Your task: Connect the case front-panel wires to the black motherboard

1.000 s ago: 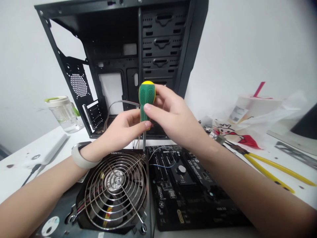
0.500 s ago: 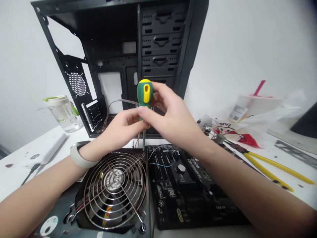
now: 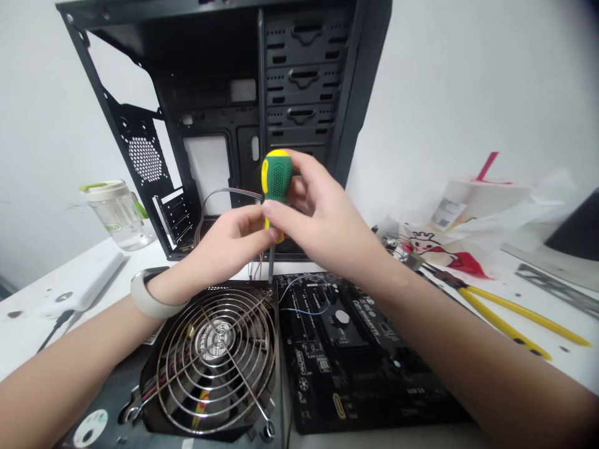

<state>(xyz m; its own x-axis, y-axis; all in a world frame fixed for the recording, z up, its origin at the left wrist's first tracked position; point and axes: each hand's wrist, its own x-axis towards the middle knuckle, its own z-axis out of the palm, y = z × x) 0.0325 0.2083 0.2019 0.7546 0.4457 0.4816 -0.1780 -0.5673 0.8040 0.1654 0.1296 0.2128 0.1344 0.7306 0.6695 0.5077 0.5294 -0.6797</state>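
Observation:
Both my hands are on an upright screwdriver [image 3: 279,178] with a green and yellow handle. My right hand [image 3: 322,218] wraps the handle from the right. My left hand [image 3: 234,234], with a pale band at the wrist, pinches its lower end. The metal shaft points down, its tip at the far right corner mount of the round wire fan grille [image 3: 215,362]. That grille covers the fan of a grey metal power supply [image 3: 116,405]. Whether the tip sits in a screw there is too small to tell.
A black motherboard [image 3: 365,386] lies right of the power supply, under my right forearm. Behind stands an open black computer case [image 3: 299,93]. A clear bottle [image 3: 116,215] and white power bank [image 3: 96,284] are left; yellow-handled pliers [image 3: 510,324] and a bagged drink cup [image 3: 482,206] are right.
The screwdriver's handle has turned: its yellow inlay, which faced me, now shows at the left edge. Both hands keep about the same place, and the tip stays at the same corner.

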